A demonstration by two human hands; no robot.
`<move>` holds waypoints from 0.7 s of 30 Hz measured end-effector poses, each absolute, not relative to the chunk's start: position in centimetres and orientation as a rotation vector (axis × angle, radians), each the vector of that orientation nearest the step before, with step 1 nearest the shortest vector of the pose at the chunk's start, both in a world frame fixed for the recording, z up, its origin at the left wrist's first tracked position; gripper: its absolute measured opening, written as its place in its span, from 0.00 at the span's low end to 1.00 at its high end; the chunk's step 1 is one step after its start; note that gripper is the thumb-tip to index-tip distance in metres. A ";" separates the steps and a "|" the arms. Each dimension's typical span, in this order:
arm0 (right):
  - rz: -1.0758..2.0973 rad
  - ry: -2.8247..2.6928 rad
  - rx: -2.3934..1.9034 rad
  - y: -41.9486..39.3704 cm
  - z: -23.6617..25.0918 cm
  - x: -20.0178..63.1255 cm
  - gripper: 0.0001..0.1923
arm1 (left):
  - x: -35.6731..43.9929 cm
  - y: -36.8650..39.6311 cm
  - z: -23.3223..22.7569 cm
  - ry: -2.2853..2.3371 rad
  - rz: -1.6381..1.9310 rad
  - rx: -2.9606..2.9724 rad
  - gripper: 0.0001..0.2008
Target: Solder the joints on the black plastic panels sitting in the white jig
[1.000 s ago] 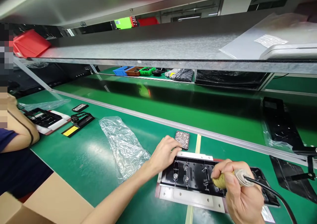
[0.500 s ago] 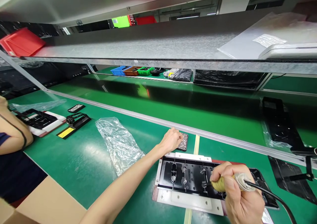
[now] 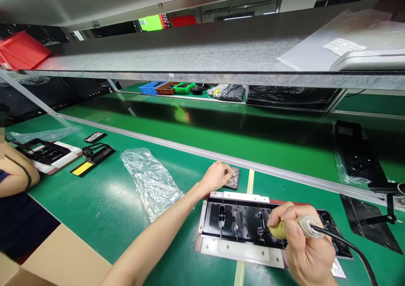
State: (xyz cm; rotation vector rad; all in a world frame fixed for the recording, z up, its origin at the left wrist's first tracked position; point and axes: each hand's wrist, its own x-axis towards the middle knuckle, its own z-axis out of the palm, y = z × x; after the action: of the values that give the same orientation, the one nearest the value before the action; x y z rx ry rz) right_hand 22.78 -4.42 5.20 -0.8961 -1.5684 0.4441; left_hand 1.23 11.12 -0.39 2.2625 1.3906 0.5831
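My left hand [image 3: 216, 177] reaches to the small black tray [image 3: 234, 179] of tiny metal parts, fingertips pinched together at its left side. Whatever they hold, if anything, is too small to make out. My right hand [image 3: 305, 241] is wrapped round a corded soldering iron [image 3: 277, 230] with a yellow grip, its tip end pointing left over the black plastic housing [image 3: 247, 225]. This long housing lies open side up, with posts and ribs showing, in a white fixture [image 3: 242, 252] on a reddish base. My right hand covers part of the housing's right half.
A clear plastic bag [image 3: 152, 180] lies left of my forearm. Farther left are a black part with a yellow label [image 3: 82, 168], another small tray [image 3: 95, 137] and a co-worker's arm [image 3: 19, 170]. A metal rail [image 3: 177, 144] runs behind; a shelf [image 3: 196, 58] hangs above.
My left fingers have shifted slightly left over the tray, uncovering more of it. My right hand keeps the soldering iron at nearly the same place; the whole view has shifted a little.
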 end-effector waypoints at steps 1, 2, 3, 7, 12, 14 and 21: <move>0.460 -1.566 -0.894 -4.4 5.3 22.7 0.06 | 1.0 10.9 -0.3 1.398 0.594 2.212 0.09; 0.471 -1.562 -0.890 -4.4 5.3 22.7 0.06 | 0.9 10.7 -0.1 1.404 0.604 2.164 0.08; 0.479 -1.561 -0.885 -4.4 5.4 22.6 0.06 | 0.7 10.4 0.1 1.409 0.614 2.122 0.08; 0.473 -1.568 -0.865 -4.4 5.7 22.2 0.05 | -0.1 8.1 1.6 1.422 0.674 2.018 0.08; 0.451 -1.590 -0.885 -4.6 6.0 22.0 0.05 | -0.9 3.9 3.4 1.253 0.684 2.122 0.08; 0.429 -1.608 -0.888 -4.7 6.1 22.0 0.05 | -1.0 2.6 3.5 1.126 0.657 2.254 0.08; 0.423 -1.657 -0.870 -4.7 6.3 22.0 0.04 | -0.1 0.6 3.4 0.974 0.433 2.667 0.10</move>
State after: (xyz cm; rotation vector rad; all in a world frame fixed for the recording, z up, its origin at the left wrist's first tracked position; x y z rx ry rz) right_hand 21.98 -4.70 6.26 -0.8702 -1.6569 0.4229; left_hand -0.11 0.63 3.37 2.6671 0.9739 0.4328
